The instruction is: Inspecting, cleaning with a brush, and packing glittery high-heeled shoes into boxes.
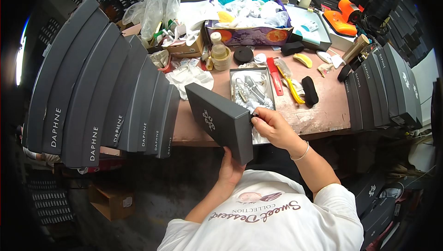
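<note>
A dark grey shoebox lid (217, 119) is tilted on edge above the front of the table. My left hand (230, 171) grips its lower end from below, with the fingers partly hidden behind it. At its right edge my right hand (273, 126) is closed, thumb and fingertips pinched together on the rim. Just beyond the lid lies an open shoebox (271, 81) on the table. In it are silvery shoes (251, 89) with white paper around them. The lid hides the near left part of this box.
Stacked grey shoeboxes (104, 85) wall the left side, with more shoeboxes (385, 89) on the right. Red brush (275, 78), yellow-handled brush (294, 90) and black pad (310, 91) lie right of the open box. Behind are bottles (218, 50) and a purple carton (249, 36) of crumpled plastic.
</note>
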Demonstrator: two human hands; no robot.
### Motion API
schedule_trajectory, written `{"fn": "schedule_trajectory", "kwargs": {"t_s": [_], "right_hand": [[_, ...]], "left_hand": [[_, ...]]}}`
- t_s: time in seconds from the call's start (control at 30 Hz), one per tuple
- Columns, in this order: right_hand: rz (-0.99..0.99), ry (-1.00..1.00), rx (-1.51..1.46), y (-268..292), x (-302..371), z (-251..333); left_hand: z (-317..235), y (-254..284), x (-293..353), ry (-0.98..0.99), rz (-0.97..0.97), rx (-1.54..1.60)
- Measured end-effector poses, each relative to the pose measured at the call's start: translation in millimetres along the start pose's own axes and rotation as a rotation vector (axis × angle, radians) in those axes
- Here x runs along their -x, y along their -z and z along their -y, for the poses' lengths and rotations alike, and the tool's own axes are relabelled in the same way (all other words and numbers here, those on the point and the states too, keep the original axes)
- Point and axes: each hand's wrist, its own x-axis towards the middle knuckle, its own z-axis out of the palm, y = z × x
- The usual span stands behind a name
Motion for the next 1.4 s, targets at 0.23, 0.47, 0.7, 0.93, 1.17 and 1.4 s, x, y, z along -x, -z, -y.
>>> {"fn": "schedule_trajectory", "kwargs": {"t_s": [0.23,0.47,0.7,0.93,1.17,1.4], "right_hand": [[0.048,-0.218,-0.616,-2.9,4.0,3.3],[0.075,-0.209,-0.854,4.9,9.4,-0.2],[-0.187,0.041,-0.234,26.3,4.7,28.6],[-0.204,0.184,0.241,-2.4,8.7,-6.6],[-0.207,0.327,0.385,-1.2,1.4,-6.1],[-0.229,0.451,0.56,0.1,0.8,-12.7]], "left_hand": [[1.9,2.8,-1.6,-0.018,0.012,-0.021],[1.0,-1.8,0.3,-0.005,0.058,-0.073],[0.0,11.9,-3.6,-0.051,-0.033,-0.042],[-1.9,3.3,-0.6,-0.035,-0.048,-0.067],[-2.3,2.0,1.5,-0.03,-0.043,-0.069],[-2.2,3.3,0.9,-0.035,-0.079,-0.076]]}}
